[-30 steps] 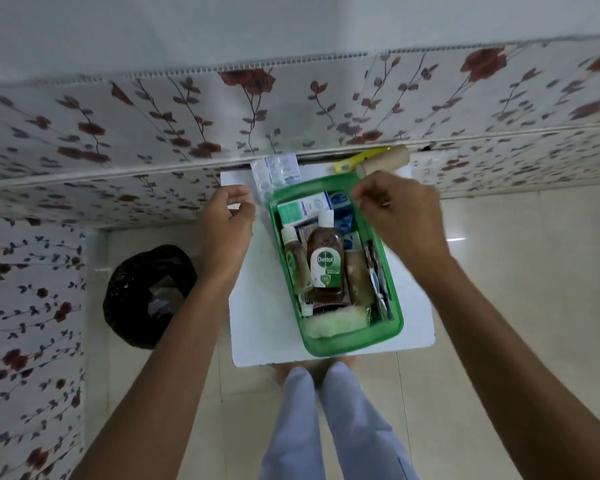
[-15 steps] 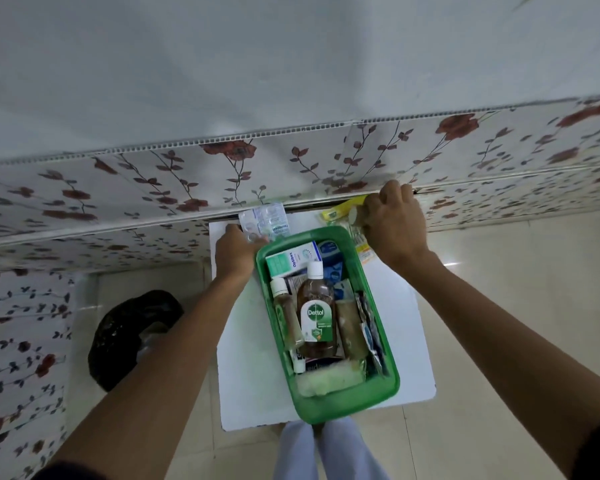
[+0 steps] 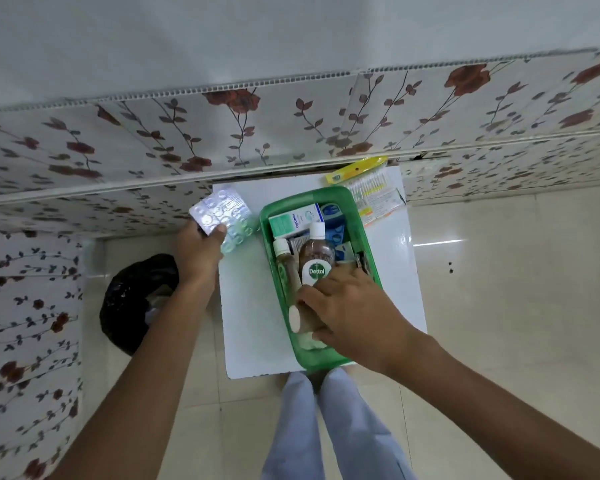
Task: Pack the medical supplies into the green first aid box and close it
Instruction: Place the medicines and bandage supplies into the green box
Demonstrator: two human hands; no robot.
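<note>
The green first aid box [image 3: 355, 216] lies lidless on a small white table [image 3: 250, 306]. Inside stand a brown Dettol bottle [image 3: 316, 258], a smaller bottle [image 3: 286, 263] and a white-and-green carton [image 3: 293, 220], among other packs. My left hand [image 3: 198, 254] holds silver blister packs [image 3: 220, 214] just left of the box, above the table's far left corner. My right hand [image 3: 347, 306] is inside the box at its near end, fingers closed on a beige bandage roll [image 3: 302, 318]. A clear packet with a yellow header [image 3: 368, 185] lies beyond the box's far right corner.
A black bin bag [image 3: 132, 299] sits on the floor left of the table. A floral-patterned wall [image 3: 291, 126] runs directly behind the table. My legs in pale trousers [image 3: 326, 427] stand at the table's near edge. Beige tiled floor [image 3: 499, 289] spreads to the right.
My right hand left the table's far right corner and came down into the box with the bandage roll. My left hand lifted the blister packs off the table.
</note>
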